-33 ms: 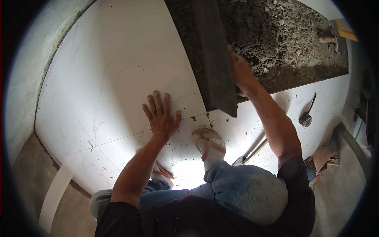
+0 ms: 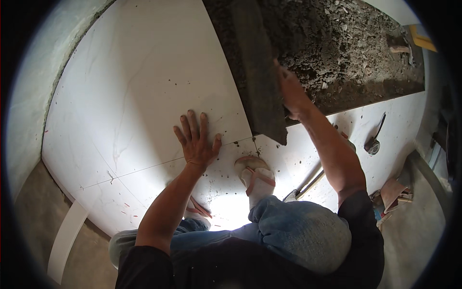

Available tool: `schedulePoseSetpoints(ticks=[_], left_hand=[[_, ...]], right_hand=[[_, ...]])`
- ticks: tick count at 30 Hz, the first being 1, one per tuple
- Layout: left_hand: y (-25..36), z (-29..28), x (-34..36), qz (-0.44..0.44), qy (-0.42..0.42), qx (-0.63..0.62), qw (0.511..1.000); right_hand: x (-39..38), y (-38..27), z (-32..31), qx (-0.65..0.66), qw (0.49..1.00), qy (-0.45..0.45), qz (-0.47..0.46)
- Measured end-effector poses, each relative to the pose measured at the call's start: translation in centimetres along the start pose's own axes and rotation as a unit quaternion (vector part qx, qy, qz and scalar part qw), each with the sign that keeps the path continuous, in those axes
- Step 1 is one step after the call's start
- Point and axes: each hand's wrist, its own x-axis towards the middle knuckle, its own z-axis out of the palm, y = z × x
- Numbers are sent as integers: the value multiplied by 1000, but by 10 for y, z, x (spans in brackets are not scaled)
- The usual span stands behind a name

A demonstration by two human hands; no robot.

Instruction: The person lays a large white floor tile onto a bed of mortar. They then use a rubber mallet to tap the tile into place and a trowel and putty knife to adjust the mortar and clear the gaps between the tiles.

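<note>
My left hand (image 2: 196,144) lies flat with spread fingers on a large white marbled floor tile (image 2: 159,106), close to a joint. My right hand (image 2: 292,94) is wrapped around the right side of a long grey screed board (image 2: 264,91); its fingers are partly hidden. The board runs from the top edge of the view down along the tile's right edge, and its slanted lower end reaches over the nearer white tiles. To its right spreads a bed of dark, crumbly mortar (image 2: 332,53).
Loose crumbs dot the tiles around my sandalled foot (image 2: 255,173). A long-handled tool (image 2: 310,184) lies beside my right knee. Farther right are a small dark tool (image 2: 372,144) and some scraps (image 2: 394,195). A pale wall (image 2: 36,96) borders the left; a yellow object (image 2: 422,38) stands far right.
The screed board and my right hand have shifted slightly to the left. My left hand stays in the same place.
</note>
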Motion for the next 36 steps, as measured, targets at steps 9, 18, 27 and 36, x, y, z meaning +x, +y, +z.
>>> schedulePoseSetpoints(ticks=[9, 18, 27, 36], left_hand=[[-5, 2, -1, 3, 7, -9, 1000], [-4, 2, -1, 6, 7, -19, 1000], [-9, 3, 1, 8, 27, -9, 1000], [-4, 3, -1, -2, 0, -18, 1000]], right_hand=[[-12, 6, 24, -71, 994, -64, -58], [-21, -9, 38, -150, 986, -45, -51], [-2, 6, 54, -172, 971, 40, -163], [-10, 15, 56, -158, 973, 85, -144]])
